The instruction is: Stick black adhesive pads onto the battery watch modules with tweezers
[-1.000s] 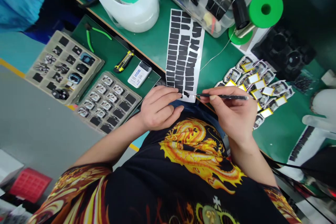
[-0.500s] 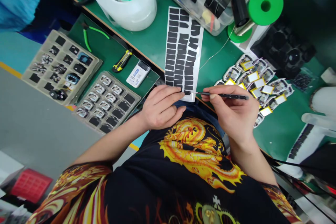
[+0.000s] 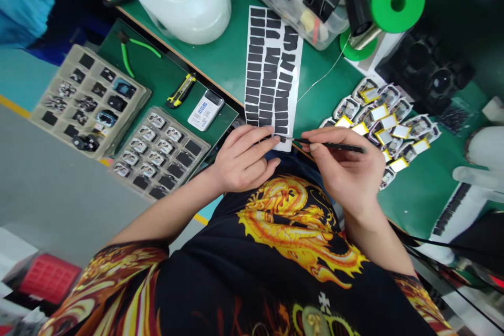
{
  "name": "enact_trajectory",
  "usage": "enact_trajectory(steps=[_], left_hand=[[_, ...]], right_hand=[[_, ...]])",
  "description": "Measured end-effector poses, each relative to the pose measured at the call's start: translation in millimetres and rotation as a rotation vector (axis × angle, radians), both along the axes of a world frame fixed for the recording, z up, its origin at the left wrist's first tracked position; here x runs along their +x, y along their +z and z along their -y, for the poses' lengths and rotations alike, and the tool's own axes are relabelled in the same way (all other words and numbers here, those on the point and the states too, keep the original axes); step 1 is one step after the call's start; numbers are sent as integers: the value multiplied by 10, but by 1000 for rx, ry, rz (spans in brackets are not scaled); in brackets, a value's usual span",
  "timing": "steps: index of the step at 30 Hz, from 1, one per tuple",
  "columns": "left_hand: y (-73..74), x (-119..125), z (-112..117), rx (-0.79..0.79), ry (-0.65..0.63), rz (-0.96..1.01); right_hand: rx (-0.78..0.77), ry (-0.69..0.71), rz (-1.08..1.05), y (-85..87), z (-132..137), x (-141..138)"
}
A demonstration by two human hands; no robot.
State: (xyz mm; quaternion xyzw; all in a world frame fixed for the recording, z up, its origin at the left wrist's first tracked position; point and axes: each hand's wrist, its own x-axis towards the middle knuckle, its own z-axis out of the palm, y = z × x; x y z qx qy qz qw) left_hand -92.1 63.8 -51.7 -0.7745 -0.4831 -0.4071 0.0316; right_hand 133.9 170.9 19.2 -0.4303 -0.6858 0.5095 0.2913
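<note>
1. Head view. The left hand (image 3: 244,159) lies open, fingers extended and slightly spread, with the fingertips on the near end of the white backing sheet (image 3: 273,77). The sheet carries rows of black foam pads (image 3: 255,63) and lies on the green bench mat (image 3: 232,65).
2. The right hand (image 3: 346,168) is closed in a pinch on black-handled tweezers (image 3: 333,145), whose tips point left toward the near end of the sheet. The two hands are apart, with the tweezer tips reaching the gap between them.
3. A small black pad (image 3: 282,139) sits at the tweezer tips, at the sheet's near right corner. Whether it is gripped or attached to the backing cannot be told.
4. To the right lie many labelled pouch battery cells (image 3: 378,126). To the left are two compartment trays (image 3: 157,155) holding small black and metal parts, plus green side cutters (image 3: 128,52) and a yellow utility knife (image 3: 181,90).
5. Risk: the pad is small and probably tacky, so it could cling to the tweezer tips or fold if lifted at a steep angle.
6. Risk: the tips could scratch or tear the backing if pressed too hard there.
7. Risk: a slip of the left fingers could shift the sheet and disturb neighbouring pads.
</note>
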Motion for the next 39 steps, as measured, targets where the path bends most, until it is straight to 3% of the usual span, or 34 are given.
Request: enact_trajectory(steps=[13,26,39], left_hand=[[-67,-15,-19,-44,-25,7],[-125,2,-57,-60,-30,-22],[-94,-21,-83,-4,-29,-98]], right_hand=[[176,58,49,57,-17,-27],[201,57,71,72,-2,-41],[242,70,48,49,19,-14]])
